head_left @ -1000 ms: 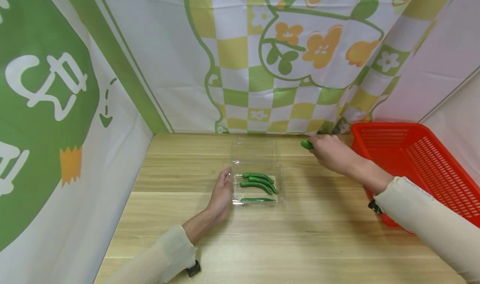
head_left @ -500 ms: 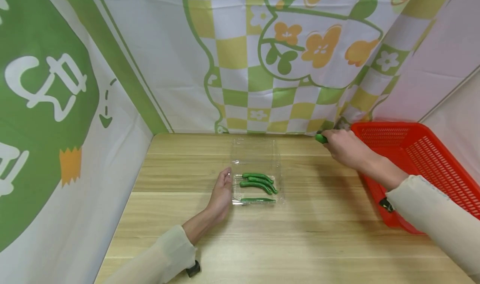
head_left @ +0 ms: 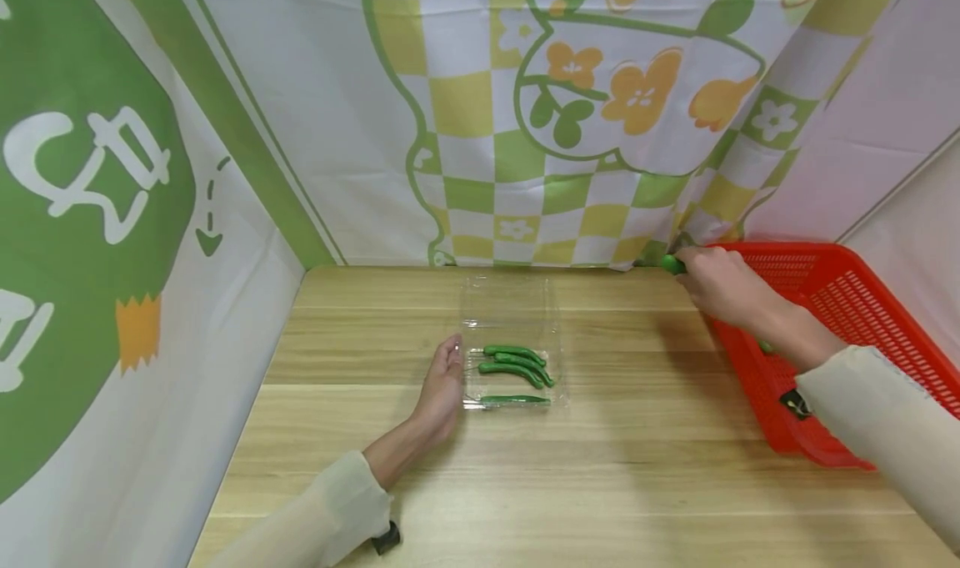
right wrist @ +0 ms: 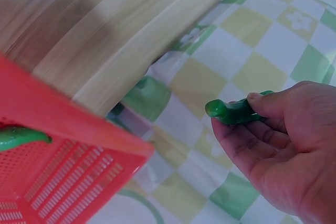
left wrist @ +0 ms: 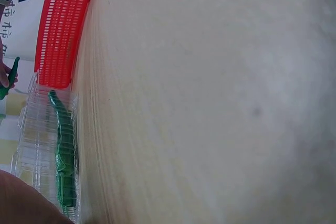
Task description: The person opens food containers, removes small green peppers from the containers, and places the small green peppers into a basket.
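A clear plastic clamshell box (head_left: pixel 513 303) lies on the table with its lid folded back. Several green chili peppers (head_left: pixel 510 369) are in its lower half, one apart from the rest near the front wall. My left hand (head_left: pixel 441 389) rests along the box's left side; in the left wrist view part of that hand (left wrist: pixel 23 203) overlaps the box. Up at the right, near the basket's far left corner, my right hand (head_left: pixel 723 284) pinches another green chili pepper (right wrist: pixel 233 111) between thumb and fingers, held in the air.
A red plastic basket (head_left: pixel 862 289) with slotted walls stands at the right. A green pepper (right wrist: pixel 21 137) shows inside it, partly hidden by the right arm in the head view. Patterned cloth (head_left: pixel 517 176) hangs behind the wooden table (head_left: pixel 360 334).
My right hand has moved right with the pepper, from beyond the box to the basket's far left corner. The basket's front has shifted slightly right. My left hand and the box have stayed put.
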A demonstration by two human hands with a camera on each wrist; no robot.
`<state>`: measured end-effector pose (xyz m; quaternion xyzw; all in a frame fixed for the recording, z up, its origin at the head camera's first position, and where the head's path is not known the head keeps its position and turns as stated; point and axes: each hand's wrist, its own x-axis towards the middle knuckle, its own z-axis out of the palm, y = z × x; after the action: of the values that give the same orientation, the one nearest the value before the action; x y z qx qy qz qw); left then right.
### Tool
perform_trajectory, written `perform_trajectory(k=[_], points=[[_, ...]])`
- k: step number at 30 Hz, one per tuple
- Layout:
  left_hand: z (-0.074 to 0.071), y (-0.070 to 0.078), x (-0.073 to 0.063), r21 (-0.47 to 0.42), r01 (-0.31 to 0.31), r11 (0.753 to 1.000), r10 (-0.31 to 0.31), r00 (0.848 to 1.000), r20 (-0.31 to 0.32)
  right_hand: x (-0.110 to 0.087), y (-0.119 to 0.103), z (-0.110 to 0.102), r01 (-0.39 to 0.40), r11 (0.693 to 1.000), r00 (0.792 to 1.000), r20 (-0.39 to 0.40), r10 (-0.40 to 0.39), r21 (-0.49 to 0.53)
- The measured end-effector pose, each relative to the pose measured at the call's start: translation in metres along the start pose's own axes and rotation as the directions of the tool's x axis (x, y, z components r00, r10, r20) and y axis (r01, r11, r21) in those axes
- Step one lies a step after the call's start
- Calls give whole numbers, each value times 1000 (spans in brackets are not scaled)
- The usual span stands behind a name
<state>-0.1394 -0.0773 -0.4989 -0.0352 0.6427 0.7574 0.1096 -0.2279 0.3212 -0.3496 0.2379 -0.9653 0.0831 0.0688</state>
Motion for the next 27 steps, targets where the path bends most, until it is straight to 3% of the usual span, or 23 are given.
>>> perform_trajectory(k=[14,27], points=[[-1,1,-2,-2,12,1000,-12,1000,1,-2,30,-6,-34,998,999,3,34,-57],[-1,0,-2,-2,18,1000,-18,1000,-9,-7,53,-12,-104,994,994,29,104,-19]])
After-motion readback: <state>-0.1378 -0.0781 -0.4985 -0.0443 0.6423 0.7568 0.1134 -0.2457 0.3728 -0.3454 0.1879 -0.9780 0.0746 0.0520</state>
